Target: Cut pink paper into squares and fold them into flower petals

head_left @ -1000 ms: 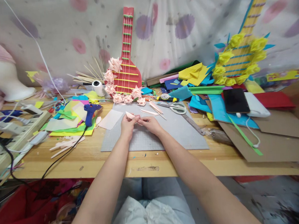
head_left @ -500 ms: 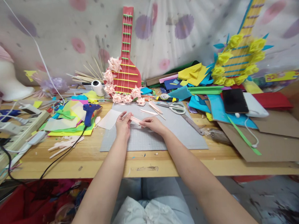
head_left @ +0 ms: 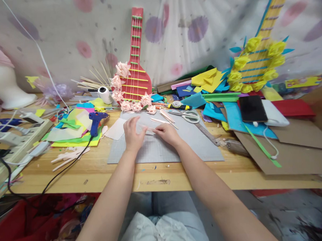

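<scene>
A narrow strip of pale pink paper [head_left: 150,129] is pinched at its right end by my right hand [head_left: 166,133]. Its left end reaches towards my left hand [head_left: 134,135], whose fingers are lifted and spread from the thumb; the thumb tip lies close to the strip, and blur hides whether they touch. Both hands are over the grey cutting mat [head_left: 162,151]. Just beyond them lie thin pink paper pieces [head_left: 160,120] and a pair of scissors [head_left: 191,116]. A pale pink sheet [head_left: 116,129] rests by the mat's left edge.
Behind the mat leans a red paper guitar [head_left: 139,76] with pink paper flowers; a yellow one [head_left: 257,65] stands at right. A blue glue gun [head_left: 94,124] lies on coloured paper at left. A steel ruler [head_left: 207,134], phone [head_left: 253,109] and cardboard [head_left: 292,156] are at right.
The fingers of my left hand have lifted and parted from the thumb, coming off the strip's left end. My right hand keeps its pinch in nearly the same place.
</scene>
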`<state>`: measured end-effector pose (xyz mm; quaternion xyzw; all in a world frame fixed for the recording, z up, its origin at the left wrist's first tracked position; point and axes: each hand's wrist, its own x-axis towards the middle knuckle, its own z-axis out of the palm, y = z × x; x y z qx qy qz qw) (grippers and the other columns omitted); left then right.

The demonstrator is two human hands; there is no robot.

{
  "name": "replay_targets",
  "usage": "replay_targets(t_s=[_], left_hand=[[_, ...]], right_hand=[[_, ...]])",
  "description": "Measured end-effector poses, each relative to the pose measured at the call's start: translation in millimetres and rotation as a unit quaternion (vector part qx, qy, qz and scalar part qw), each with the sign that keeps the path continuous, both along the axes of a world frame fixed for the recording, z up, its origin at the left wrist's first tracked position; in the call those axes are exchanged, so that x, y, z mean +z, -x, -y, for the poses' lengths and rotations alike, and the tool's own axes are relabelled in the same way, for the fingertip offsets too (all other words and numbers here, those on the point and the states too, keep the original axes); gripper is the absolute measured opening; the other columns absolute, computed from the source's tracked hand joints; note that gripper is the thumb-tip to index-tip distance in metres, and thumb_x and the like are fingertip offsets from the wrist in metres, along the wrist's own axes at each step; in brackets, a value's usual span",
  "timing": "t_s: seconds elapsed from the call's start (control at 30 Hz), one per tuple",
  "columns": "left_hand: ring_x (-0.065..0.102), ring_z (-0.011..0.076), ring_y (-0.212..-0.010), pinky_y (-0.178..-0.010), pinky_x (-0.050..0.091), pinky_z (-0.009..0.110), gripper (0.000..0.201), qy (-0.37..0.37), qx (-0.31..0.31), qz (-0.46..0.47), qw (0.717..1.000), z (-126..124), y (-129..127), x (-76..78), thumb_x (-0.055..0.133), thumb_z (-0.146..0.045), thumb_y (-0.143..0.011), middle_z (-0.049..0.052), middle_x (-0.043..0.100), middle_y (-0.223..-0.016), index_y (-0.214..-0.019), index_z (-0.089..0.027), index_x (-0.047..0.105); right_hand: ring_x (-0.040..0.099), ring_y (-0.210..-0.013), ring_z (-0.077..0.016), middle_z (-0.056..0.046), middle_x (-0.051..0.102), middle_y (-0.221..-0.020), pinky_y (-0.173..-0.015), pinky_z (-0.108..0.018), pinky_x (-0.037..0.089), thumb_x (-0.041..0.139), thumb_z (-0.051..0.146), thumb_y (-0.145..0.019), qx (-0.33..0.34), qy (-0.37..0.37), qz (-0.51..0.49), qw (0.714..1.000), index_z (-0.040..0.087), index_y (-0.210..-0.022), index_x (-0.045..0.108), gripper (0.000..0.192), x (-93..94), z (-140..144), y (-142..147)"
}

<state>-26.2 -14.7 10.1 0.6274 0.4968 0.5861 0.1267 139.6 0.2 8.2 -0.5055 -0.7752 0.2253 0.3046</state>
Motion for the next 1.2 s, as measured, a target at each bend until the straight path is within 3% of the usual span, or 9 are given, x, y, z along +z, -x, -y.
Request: replay_targets(t_s=[0.1,0.23,0.43,0.7,0.83,0.93,1.03,1.2], left_hand=[[0.046,0.0225,-0.111,-0.102,0.026,0.044,0.019,-0.045,-0.009,-0.230,0.972,7,-3,7.8,0.059,-0.028,-0.073,0.005,0.058,-0.111,-0.091,-0.025,0.064],[0.052,0.0182,-0.097,-0.105,0.019,0.045,0.012,-0.052,-0.017,-0.322,0.945,7,-6,8.4,0.051,-0.027,-0.079,0.001,0.063,-0.093,-0.078,-0.025,0.063],[0.055,0.0165,-0.088,-0.105,0.019,0.043,0.011,-0.043,-0.008,-0.320,0.946,5,0,2.6,0.050,-0.024,-0.078,0.000,0.064,-0.083,-0.075,-0.024,0.060],[0.057,0.0153,-0.084,-0.100,0.026,0.038,0.006,-0.024,0.011,-0.304,0.952,3,5,-3.3,0.052,-0.022,-0.076,-0.001,0.065,-0.081,-0.072,-0.023,0.057],[0.057,0.0152,-0.083,-0.097,0.030,0.036,0.005,-0.021,0.026,-0.282,0.959,5,2,-3.2,0.052,-0.020,-0.074,-0.001,0.065,-0.079,-0.072,-0.023,0.056],[0.057,0.0151,-0.083,-0.097,0.031,0.035,0.005,-0.032,0.005,-0.283,0.959,9,-3,-2.2,0.052,-0.020,-0.075,-0.001,0.065,-0.079,-0.073,-0.023,0.056],[0.057,0.0149,-0.083,-0.097,0.031,0.035,0.005,-0.031,-0.006,-0.281,0.959,10,-5,-1.9,0.051,-0.021,-0.075,-0.001,0.065,-0.079,-0.073,-0.023,0.056],[0.058,0.0151,-0.082,-0.097,0.030,0.036,0.004,-0.002,0.019,-0.259,0.966,7,3,-2.8,0.054,-0.020,-0.072,-0.002,0.065,-0.079,-0.071,-0.023,0.056]], right_hand=[[0.053,-0.078,-0.0158,-0.003,0.067,-0.079,-0.070,-0.026,0.036,0.051,0.034,-0.082,-0.008,-0.092,0.055,0.994,0.020,-0.079,0.069,0.023,-0.6,1,0],[0.052,-0.082,-0.0168,-0.003,0.067,-0.083,-0.074,-0.027,0.038,0.050,0.035,-0.083,0.009,-0.122,0.080,0.989,0.022,-0.085,0.068,0.023,-0.7,2,-1],[0.052,-0.089,-0.0162,-0.004,0.066,-0.091,-0.082,-0.029,0.038,0.048,0.027,-0.085,0.056,-0.142,0.050,0.987,0.021,-0.091,0.066,0.020,-0.8,-1,-9],[0.055,-0.088,-0.0173,-0.005,0.066,-0.088,-0.083,-0.031,0.040,0.048,0.023,-0.082,0.026,-0.144,0.008,0.989,0.020,-0.085,0.066,0.019,-1.5,-12,-29],[0.055,-0.083,-0.0170,-0.006,0.065,-0.087,-0.076,-0.031,0.043,0.048,0.026,-0.081,-0.033,-0.103,-0.070,0.992,0.020,-0.085,0.065,0.019,-2.5,-14,-31],[0.056,-0.076,-0.0141,-0.004,0.064,-0.092,-0.070,-0.028,0.044,0.054,0.030,-0.076,0.004,-0.043,-0.143,0.989,0.020,-0.094,0.062,0.022,-5.3,-11,-20],[0.055,-0.073,-0.0133,-0.003,0.063,-0.081,-0.070,-0.027,0.043,0.056,0.032,-0.073,0.044,-0.012,-0.162,0.986,0.019,-0.078,0.062,0.015,-7.9,-9,-10],[0.052,-0.069,-0.0127,-0.001,0.060,-0.073,-0.068,-0.026,0.041,0.055,0.033,-0.072,0.012,0.009,-0.180,0.984,0.017,-0.070,0.060,0.016,-7.1,-11,-14]])
